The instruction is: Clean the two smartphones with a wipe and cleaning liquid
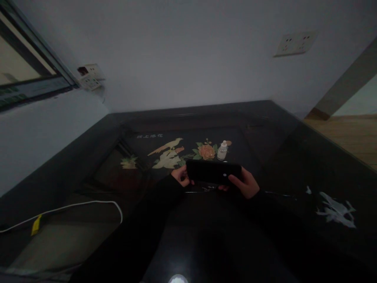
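Observation:
A black smartphone (206, 172) is held sideways between both hands above a dark glossy table. My left hand (181, 175) grips its left end, with the fingers curled in. At the opposite end, my right hand (246, 183) is closed round the phone, its thumb lying across the dark screen near a small pale round icon. Just beyond the phone stands a small white capped bottle (222, 151), upright. The fingers behind the phone are mostly hidden.
The table (279, 137) bears a bird-and-flower picture (169, 153). Crumpled white scraps (337, 210) lie on the right. On the left runs a white cable (85, 203) with a yellow tag (36, 225). Wall sockets (296, 43) sit above the table; a window (26, 51) is at left.

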Available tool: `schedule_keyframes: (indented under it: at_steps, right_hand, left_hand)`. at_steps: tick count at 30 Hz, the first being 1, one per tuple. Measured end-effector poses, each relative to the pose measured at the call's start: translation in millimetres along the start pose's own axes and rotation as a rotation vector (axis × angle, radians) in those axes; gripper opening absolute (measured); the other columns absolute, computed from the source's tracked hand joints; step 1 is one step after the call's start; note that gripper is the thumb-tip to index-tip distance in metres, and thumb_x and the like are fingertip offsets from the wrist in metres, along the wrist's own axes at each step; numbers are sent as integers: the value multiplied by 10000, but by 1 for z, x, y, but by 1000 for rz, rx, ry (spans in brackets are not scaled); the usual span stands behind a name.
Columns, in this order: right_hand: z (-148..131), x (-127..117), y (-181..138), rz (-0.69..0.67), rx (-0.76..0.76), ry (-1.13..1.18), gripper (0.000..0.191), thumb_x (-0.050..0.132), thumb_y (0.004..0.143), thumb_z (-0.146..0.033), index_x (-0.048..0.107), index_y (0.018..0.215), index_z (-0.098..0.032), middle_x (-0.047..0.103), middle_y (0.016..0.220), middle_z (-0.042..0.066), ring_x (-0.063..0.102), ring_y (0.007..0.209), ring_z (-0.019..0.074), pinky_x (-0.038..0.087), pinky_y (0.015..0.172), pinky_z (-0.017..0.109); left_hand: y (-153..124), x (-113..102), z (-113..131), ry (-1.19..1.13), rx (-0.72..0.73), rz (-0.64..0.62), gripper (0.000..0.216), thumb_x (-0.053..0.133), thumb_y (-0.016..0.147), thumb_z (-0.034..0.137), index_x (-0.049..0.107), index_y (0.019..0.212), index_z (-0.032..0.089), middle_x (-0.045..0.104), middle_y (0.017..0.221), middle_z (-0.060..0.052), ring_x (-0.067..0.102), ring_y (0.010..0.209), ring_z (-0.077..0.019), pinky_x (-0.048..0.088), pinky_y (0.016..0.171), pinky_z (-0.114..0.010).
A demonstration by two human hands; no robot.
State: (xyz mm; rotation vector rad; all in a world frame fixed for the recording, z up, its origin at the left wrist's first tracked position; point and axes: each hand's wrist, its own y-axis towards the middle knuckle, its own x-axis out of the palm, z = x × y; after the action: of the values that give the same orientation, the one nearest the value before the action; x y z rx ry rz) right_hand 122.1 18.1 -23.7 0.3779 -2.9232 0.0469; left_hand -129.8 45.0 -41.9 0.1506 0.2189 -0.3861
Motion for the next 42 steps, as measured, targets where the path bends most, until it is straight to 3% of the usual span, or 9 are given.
schedule_keyframes:
  at_steps: [7,10,13,18,25,35,42]
  right_hand:
    - [-6,6,-3,-116,-47,-68,511,541,771,-442,416,1159,-133,644,645,33,639,514,198,507,435,287]
    - [-5,3,-2,-81,-9,-112,433,561,730,-495,525,950,-124,635,538,31,612,442,187,488,405,272]
    - [-4,-2,-2,-27,26,-150,407,548,707,-560,528,682,-154,618,458,44,568,365,168,451,361,254]
    - [-10,-3,-4,40,17,-168,482,512,691,-631,531,562,-166,577,381,47,497,289,146,373,294,237]
    - [-15,-6,-6,18,82,-120,492,520,695,-622,558,524,-163,570,367,63,488,275,145,349,276,231]
    - [-13,-11,-4,-3,108,-107,569,434,775,-580,548,409,-160,553,347,80,480,263,138,344,268,227]
    - [-9,-9,0,81,139,-83,519,485,739,-583,532,454,-152,537,320,66,459,236,132,333,247,210]
  left_hand:
    - [-2,2,1,91,44,37,220,527,572,91,509,783,150,602,553,25,582,516,-99,418,535,-196]
    - [-3,2,4,147,54,26,206,512,578,97,497,775,156,603,559,23,581,510,-97,416,513,-189]
    - [-4,3,5,173,60,-10,154,498,590,121,471,736,163,566,521,35,559,482,-90,400,489,-184]
    - [-6,5,5,204,56,-3,165,504,585,138,474,746,159,468,505,72,443,446,-38,331,468,-159]
    - [-8,2,14,311,53,-53,211,497,615,183,496,823,145,387,531,81,358,457,-30,295,470,-152]
    - [-11,-2,17,135,18,-174,298,550,682,267,471,936,133,325,624,65,271,512,-40,261,493,-167]
    - [-12,-6,23,-38,-79,-300,430,578,710,388,488,1027,112,470,695,9,456,611,-71,370,608,-194]
